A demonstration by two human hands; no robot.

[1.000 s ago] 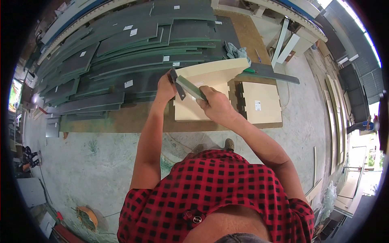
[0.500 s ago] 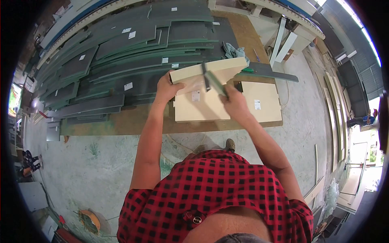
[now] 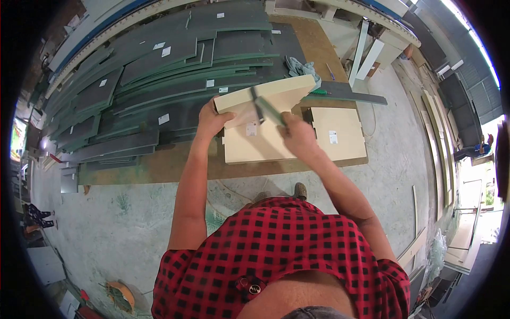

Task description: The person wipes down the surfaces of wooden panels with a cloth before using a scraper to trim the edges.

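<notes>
Head view: left hand (image 3: 211, 118) grips the cream panel (image 3: 265, 95); right hand (image 3: 298, 136) clasps a green scraper (image 3: 265, 109).

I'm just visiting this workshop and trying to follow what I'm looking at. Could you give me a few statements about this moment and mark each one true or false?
1. The left hand grips the end of a cream board tilted up on edge. True.
2. The right hand is empty. False: it holds a green-handled tool laid against the cream board.
3. A stack of dark green panels lies beyond the left hand. True.
4. The person wears a plain blue shirt. False: the shirt is red and black check.
5. A flat cream panel with a small label lies right of the hands. True.
</notes>
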